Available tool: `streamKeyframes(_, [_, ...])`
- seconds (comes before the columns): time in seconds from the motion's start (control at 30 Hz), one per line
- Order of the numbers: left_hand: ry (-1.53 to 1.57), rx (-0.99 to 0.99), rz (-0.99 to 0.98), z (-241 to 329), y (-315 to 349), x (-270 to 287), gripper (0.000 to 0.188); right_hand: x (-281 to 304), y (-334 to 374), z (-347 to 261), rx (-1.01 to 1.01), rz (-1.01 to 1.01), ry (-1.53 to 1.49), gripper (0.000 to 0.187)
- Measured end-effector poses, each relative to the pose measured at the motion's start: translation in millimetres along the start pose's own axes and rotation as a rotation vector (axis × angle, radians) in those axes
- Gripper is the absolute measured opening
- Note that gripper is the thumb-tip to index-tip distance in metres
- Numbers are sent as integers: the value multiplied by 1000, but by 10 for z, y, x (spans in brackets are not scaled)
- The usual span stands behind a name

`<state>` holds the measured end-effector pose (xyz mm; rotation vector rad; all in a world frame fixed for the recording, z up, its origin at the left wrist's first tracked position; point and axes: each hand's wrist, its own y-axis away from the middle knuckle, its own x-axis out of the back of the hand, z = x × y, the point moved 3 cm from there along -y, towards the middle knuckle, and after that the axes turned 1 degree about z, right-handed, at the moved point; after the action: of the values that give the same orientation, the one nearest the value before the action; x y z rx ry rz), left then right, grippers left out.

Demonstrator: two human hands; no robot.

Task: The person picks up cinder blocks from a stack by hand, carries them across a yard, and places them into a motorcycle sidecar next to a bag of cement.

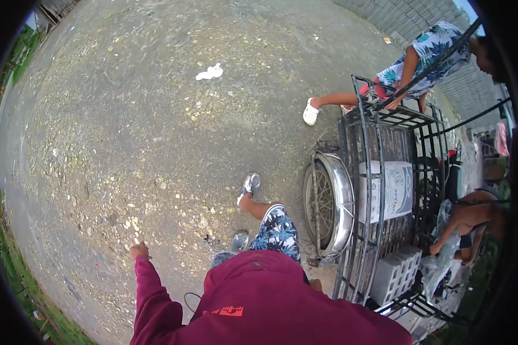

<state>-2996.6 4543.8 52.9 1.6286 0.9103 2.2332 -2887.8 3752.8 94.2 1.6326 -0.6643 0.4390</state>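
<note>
My left hand (139, 250) hangs out to the left in a maroon sleeve, above the gravelly ground. Its fingers look curled in, and I make out nothing held in them. Of my right hand (315, 284) only a sliver of skin seems to show past the jacket; its fingers are hidden. Close on my right stands a black metal cargo sidecar (357, 195) with a spoked wheel (322, 201) under a shiny fender. On its slatted bed lies a white and grey printed package (394, 190). Grey hollow concrete blocks (395, 275) sit toward its near end.
At the sidecar's far end a person (411, 72) in a leaf-patterned outfit leans in, hands at the frame. Another person (469, 221) bends beside it on the right, near clear plastic sheeting (437, 264). White litter (210, 72) lies ahead. Stacked blocks (403, 17) line the far right.
</note>
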Motion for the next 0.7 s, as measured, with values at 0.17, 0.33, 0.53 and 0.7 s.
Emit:
streamKeyframes(0.17, [240,240,-236,1021,195,-770,62,717,-1237,-125,-640,-376,-598,22])
streamKeyframes(0.33, [352,-4,-274,3228,420,-1562,49,2952,-4061,-2054,-350,34,-895,23])
streamKeyframes(0.53, [592,-333,-679,7107,1241,-2908,44,6762,-5944,-4984,386,538,-363,35])
streamKeyframes(0.7, [774,-228,-1162,9958,2677,-4039,52,8415,-6427,-6539,685,786,-552,39])
